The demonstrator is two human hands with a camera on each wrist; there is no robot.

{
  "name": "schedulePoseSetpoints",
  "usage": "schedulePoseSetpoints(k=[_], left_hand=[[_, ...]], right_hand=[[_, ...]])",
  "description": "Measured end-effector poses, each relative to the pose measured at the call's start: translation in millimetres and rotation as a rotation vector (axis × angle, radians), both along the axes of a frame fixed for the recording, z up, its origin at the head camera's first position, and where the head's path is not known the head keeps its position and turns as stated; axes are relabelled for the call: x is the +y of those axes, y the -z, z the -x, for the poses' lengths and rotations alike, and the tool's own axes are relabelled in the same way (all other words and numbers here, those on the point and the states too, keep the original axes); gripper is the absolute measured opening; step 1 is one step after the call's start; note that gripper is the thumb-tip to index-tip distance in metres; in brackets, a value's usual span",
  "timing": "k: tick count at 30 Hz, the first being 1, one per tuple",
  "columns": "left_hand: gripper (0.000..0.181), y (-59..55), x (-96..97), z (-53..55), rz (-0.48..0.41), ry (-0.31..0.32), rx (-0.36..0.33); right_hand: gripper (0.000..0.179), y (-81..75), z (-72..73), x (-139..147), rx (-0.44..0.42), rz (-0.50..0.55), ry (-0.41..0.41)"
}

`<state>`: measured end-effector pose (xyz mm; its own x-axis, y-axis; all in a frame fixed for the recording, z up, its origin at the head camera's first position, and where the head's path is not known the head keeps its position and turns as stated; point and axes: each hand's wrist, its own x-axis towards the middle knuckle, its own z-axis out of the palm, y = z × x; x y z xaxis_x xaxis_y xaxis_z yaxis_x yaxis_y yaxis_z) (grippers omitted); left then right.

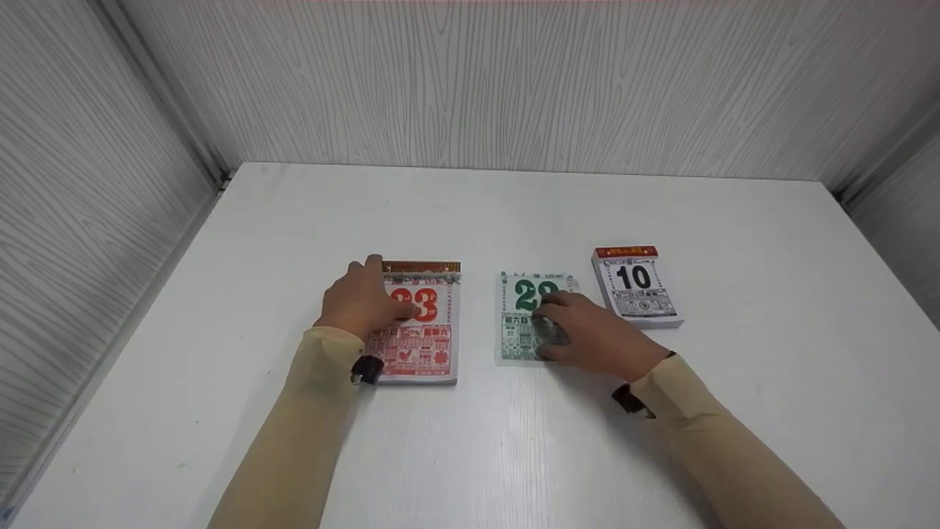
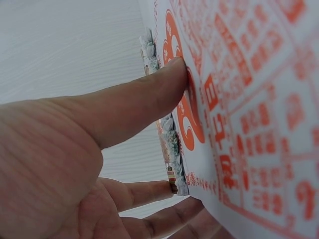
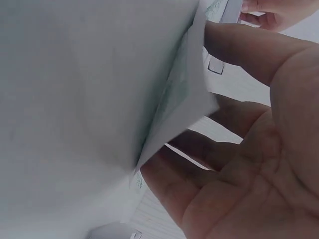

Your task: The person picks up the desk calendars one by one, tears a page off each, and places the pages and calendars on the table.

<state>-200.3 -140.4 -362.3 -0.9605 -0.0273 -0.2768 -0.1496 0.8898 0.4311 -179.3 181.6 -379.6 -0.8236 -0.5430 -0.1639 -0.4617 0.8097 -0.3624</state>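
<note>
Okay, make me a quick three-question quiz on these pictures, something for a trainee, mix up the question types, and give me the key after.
1. Multiple choice: the left hand touches a calendar pad printed in which colour? A green, B red, C black.
2. True or false: in the head view, the pad with the black 10 lies to the right of the green-printed sheet.
3. Short answer: in the head view, what partly covers the number on that sheet?

Key: 1. B; 2. True; 3. The right hand.
</note>
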Motion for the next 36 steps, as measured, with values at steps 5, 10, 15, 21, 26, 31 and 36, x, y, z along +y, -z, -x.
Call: schedulePoseSetpoints(k=[5,10,15,21,26,31,36], left_hand=[[0.097,0.2,0.5,1.3,0.012,-0.003,-0.016],[0.098,-0.2,0.3,0.5,0.003,0.003,-0.004],[0.096,-1.0,1.2,0.1,0.009,0.001,-0.004],[0.097,-0.7,1.7,-0.1,0.009,-0.001,0.000],[0.097,1.6,0.8,1.1,0.003,-0.007,-0.001],[0.097,1.5,0.5,1.6,0.006,-0.004,-0.003],[0.097,0.0,0.1,1.8,0.002,-0.001,-0.007]], right_hand=[[0.056,0.3,-2.4,-9.0,0.013,-0.025,-0.017],[0.057,-1.3,-5.8,-18.4,0.022,-0.027,-0.028],[0.056,0.3,-6.4,-28.5,0.011,-0.049,-0.034],[0.055,-1.0,-8.4,-36.9,0.014,-0.055,-0.026],[0.054,-0.2,-8.1,-41.2,0.018,-0.050,-0.032],[0.054,-0.4,-8.8,-41.6,0.026,-0.030,-0.038],[0.055,-1.9,-8.8,-42.2,0.038,-0.032,-0.044]])
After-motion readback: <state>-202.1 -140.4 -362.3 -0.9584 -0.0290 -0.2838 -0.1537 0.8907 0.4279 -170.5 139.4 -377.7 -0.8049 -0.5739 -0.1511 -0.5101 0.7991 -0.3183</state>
